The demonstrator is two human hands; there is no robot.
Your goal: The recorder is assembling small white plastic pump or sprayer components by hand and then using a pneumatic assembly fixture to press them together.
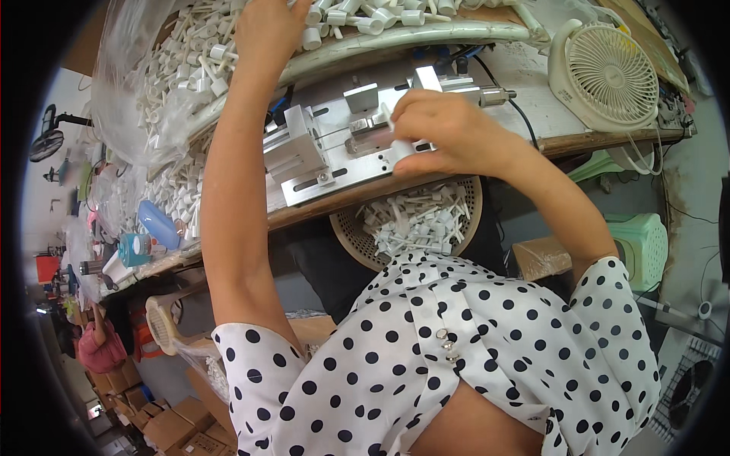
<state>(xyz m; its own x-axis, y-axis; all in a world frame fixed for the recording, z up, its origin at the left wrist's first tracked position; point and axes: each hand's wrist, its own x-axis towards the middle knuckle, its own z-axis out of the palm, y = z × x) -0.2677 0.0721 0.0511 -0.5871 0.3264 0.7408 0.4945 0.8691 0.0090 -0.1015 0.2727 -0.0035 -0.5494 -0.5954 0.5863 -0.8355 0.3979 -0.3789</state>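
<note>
My left hand reaches over the heap of white plastic caps with thin stems at the far side; its fingertips are partly cut off by the upper edge, so its grip is hidden. My right hand is closed in a pinch at the metal fixture, with a white plastic cap between thumb and fingers. The fixture has upright silver blocks, slots and a clear piece in its middle. Below the bench edge, a round beige basket holds many more white stemmed pieces.
A cream fan stands on the bench at the right. A wrapped curved rail borders the heap. A blue bottle and a teal container are at the left. A mint stool stands right; another person is far left.
</note>
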